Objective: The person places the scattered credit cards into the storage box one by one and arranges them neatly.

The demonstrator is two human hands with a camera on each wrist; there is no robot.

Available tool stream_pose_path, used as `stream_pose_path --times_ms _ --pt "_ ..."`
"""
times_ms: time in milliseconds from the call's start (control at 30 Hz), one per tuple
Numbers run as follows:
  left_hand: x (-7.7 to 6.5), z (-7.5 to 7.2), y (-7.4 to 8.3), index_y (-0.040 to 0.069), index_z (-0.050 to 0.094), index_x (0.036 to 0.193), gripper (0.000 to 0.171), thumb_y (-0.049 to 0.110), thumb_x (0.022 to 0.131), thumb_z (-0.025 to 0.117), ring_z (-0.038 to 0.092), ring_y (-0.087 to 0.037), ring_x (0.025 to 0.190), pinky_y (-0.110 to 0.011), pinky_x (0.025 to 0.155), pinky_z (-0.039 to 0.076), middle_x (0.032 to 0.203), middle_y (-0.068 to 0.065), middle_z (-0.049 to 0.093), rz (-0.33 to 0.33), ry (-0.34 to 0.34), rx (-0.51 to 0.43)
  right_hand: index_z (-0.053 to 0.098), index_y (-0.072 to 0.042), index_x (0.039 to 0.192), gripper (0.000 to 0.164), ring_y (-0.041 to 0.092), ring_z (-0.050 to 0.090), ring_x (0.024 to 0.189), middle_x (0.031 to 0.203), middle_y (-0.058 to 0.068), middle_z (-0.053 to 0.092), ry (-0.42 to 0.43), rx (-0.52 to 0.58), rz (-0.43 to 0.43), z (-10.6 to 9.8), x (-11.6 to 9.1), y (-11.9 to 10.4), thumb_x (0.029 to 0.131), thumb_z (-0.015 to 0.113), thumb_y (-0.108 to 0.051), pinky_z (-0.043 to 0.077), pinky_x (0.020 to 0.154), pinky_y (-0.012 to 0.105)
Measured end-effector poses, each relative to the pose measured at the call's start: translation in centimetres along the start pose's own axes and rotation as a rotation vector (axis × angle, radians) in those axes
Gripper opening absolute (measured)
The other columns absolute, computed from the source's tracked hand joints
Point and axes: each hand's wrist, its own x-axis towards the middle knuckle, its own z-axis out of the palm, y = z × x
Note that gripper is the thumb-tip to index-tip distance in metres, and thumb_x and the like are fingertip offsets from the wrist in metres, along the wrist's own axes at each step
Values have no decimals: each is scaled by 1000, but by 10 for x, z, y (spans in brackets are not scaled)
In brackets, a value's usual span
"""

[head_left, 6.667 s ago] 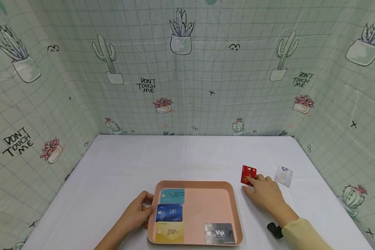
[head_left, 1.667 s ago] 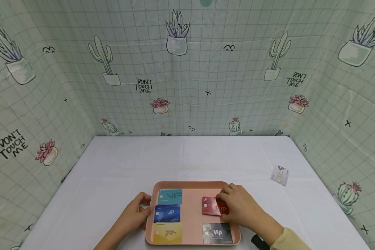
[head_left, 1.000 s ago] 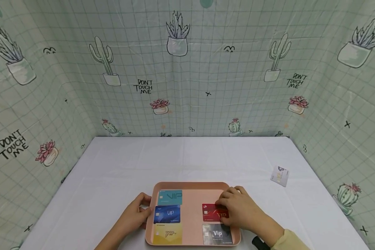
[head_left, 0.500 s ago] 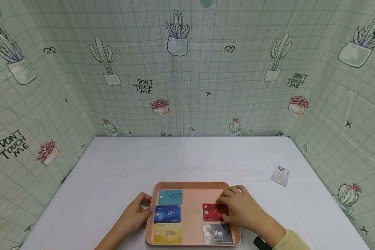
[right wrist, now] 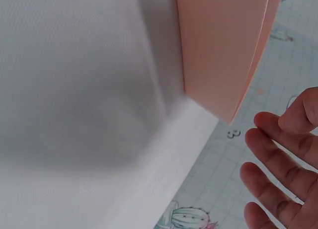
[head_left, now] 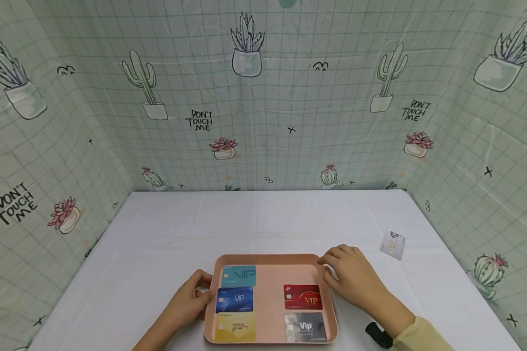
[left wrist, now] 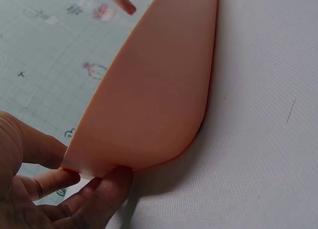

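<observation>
A pink tray (head_left: 270, 324) lies on the table with five-sided view aside: three cards, teal (head_left: 239, 276), blue (head_left: 234, 299) and yellow (head_left: 235, 327), form a column along its left side. On its right side a red VIP card (head_left: 303, 297) lies just above a grey VIP card (head_left: 305, 327). My left hand (head_left: 189, 298) grips the tray's left edge, and the left wrist view shows thumb and fingers (left wrist: 107, 194) at its wall. Over the tray's upper right corner, my right hand (head_left: 353, 273) holds nothing, its fingers (right wrist: 273, 154) loosely bent and apart from the tray.
A whitish card (head_left: 393, 244) lies on the white table (head_left: 180, 229) to the right, beyond my right hand. A small black object (head_left: 379, 335) is beside my right sleeve (head_left: 423, 336). Patterned cloth (head_left: 263, 97) walls the table's back and sides.
My right hand brought the red card from the table into the tray, slid it down above the grey card, then released it and moved up and right. My left hand stays at the tray.
</observation>
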Motion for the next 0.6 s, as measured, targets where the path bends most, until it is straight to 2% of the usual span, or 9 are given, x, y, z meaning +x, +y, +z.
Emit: stream_pose_path --times_ms 167,400,600 --pt "1 0 0 0 56 121 26 2 95 62 60 -21 69 -33 51 59 116 -16 62 -1 10 19 78 -15 94 10 24 66 98 96 -1 74 10 -16 54 -3 -1 13 86 73 -12 55 89 48" --pt "1 1 2 0 56 120 25 1 95 62 60 -21 70 -33 51 59 116 -16 62 -6 17 30 78 -11 90 7 30 68 87 92 5 74 51 -55 170 -5 -6 36 85 73 -13 55 70 49" --pt "1 0 2 0 55 120 26 1 95 61 60 -21 69 -33 51 59 115 -17 62 -3 9 32 77 -8 90 9 34 67 84 92 10 75 50 -64 272 -7 -13 51 87 71 -14 56 68 51"
